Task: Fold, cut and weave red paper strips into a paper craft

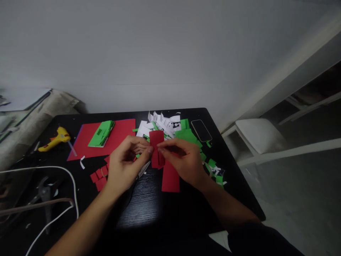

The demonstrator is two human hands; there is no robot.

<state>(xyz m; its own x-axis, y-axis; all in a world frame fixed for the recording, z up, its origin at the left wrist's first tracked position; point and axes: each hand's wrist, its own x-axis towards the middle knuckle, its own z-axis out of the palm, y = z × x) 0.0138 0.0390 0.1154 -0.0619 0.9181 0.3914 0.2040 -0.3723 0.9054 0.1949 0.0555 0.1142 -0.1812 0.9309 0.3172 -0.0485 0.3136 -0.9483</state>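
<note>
Between my two hands, above the black table, is a red paper strip [156, 138]. My left hand [128, 161] pinches its left edge between thumb and fingers. On the other side, my right hand [183, 160] is closed with thumb and forefinger on the strip's right part. A dark line, a fold or slit, runs down the strip's lower half. Below my right hand lies another red paper piece [170, 177], flat on the table. Several small red paper squares [99, 177] are scattered to the left of my left hand, which partly covers them.
White paper scraps [165, 122] and green paper [188, 135] are heaped behind my hands. A phone [201, 131] lies at the right. Leftward are a red sheet [122, 133] bearing a green folded stack [101, 133], a yellow glue gun [57, 138], scissors [45, 195] and a white cable [74, 185].
</note>
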